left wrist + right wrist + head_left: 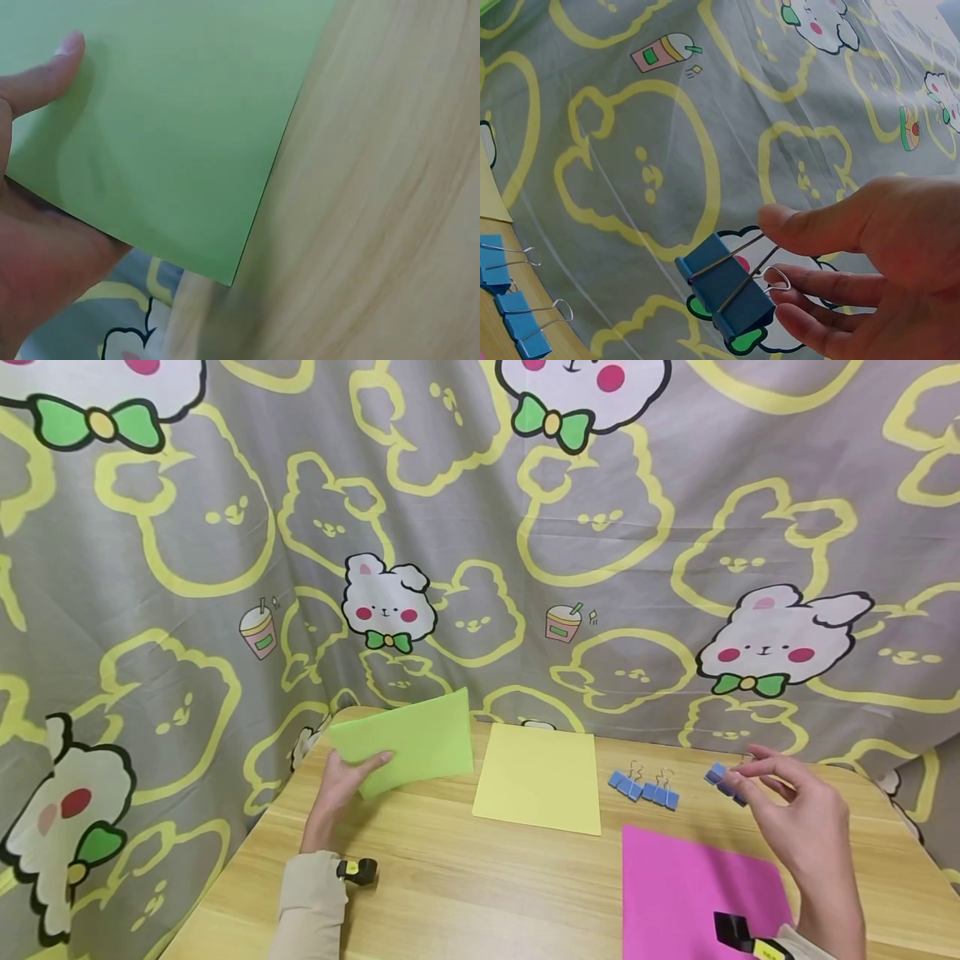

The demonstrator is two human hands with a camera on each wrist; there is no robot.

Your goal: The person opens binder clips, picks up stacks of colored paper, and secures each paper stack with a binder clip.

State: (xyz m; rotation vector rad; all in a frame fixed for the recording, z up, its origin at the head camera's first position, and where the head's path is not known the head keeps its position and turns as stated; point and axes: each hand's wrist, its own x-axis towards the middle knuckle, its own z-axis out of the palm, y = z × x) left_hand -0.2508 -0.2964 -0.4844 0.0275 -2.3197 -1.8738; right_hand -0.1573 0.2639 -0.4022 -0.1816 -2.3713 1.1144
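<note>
Landmark: yellow sheet [538, 779], flat on the tabletop [465, 885], mid-scene.
Left hand [339, 793]: left of the yellow sheet, wrist low near the tabletop; thumb on top of the green sheet [408, 742] and the fingers beneath it, pinching its near-left corner. The left wrist view shows the thumb [45, 75] lying on the green face and the palm under the edge.
Green sheet: left of the yellow sheet, tilted, its far edge raised off the tabletop; the right edge comes close to the yellow sheet — touching or not, cannot tell.
Right hand [795, 814]: right of the yellow sheet, raised above the tabletop, palm turned inward. Thumb and fingers [817, 285] pinch the wire handles of a blue binder clip [726, 286].
Clip mouth: looks closed, nothing between the lips.
Spare clips: two more blue binder clips [643, 788] lie side by side just right of the yellow sheet.
Pink sheet [693, 893]: right of and nearer than the yellow sheet, flat, under the right forearm.
Risk 1: the corner pinch on the green sheet is small — the sheet could sag or slip, since most of it hangs unsupported.
Risk 2: the clip is held by its thin wire handles only; it could twist or drop, judging by the light grip.
Backdrop: cartoon rabbit cloth [480, 527] behind the tabletop.
</note>
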